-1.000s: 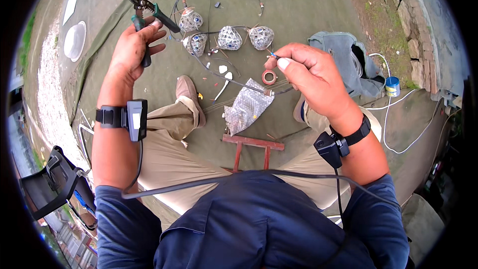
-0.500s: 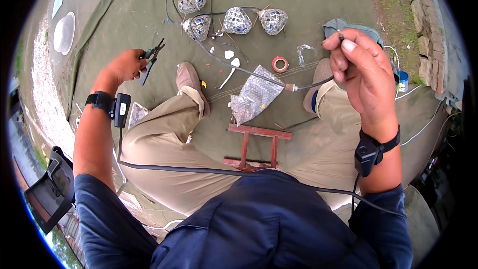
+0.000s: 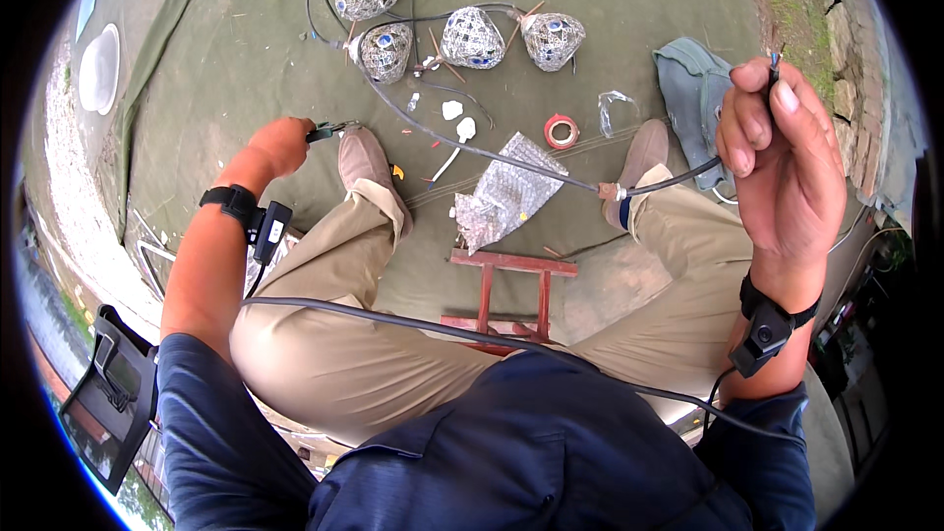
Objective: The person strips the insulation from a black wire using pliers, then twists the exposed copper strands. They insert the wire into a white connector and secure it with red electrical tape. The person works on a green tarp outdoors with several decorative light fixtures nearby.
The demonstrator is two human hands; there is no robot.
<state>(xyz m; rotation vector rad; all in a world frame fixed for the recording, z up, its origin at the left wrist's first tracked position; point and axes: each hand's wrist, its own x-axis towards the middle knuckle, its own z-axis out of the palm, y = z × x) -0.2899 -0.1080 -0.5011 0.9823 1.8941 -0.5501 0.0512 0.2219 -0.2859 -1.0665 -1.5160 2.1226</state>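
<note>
My left hand (image 3: pixel 282 146) is closed on dark-green-handled wire pliers (image 3: pixel 324 131), low beside my left shoe. Up at the right, my right hand (image 3: pixel 773 152) grips a black cable end (image 3: pixel 775 75) between thumb and fingers, with thin blue and other inner wires showing at its tip. A length of the cable (image 3: pixel 676 180) droops from that hand to a connector (image 3: pixel 612 192). Several woven globe shades (image 3: pixel 472 39) with blue spots lie linked by black cables at the top. Between my feet are bubble wrap (image 3: pixel 506 195), a red tape roll (image 3: pixel 560 132) and white scraps (image 3: pixel 452 110).
A red wooden stool frame (image 3: pixel 506 264) lies between my legs. A grey-green bag (image 3: pixel 688 103) rests at the right beside a stone edge (image 3: pixel 841 98). A clear plastic dome (image 3: pixel 99 69) is at the far left, and a black mesh chair (image 3: pixel 108 383) at the lower left.
The pliers have come down from upper left to beside my left shoe. My right hand has risen and moved right with the cable end.
</note>
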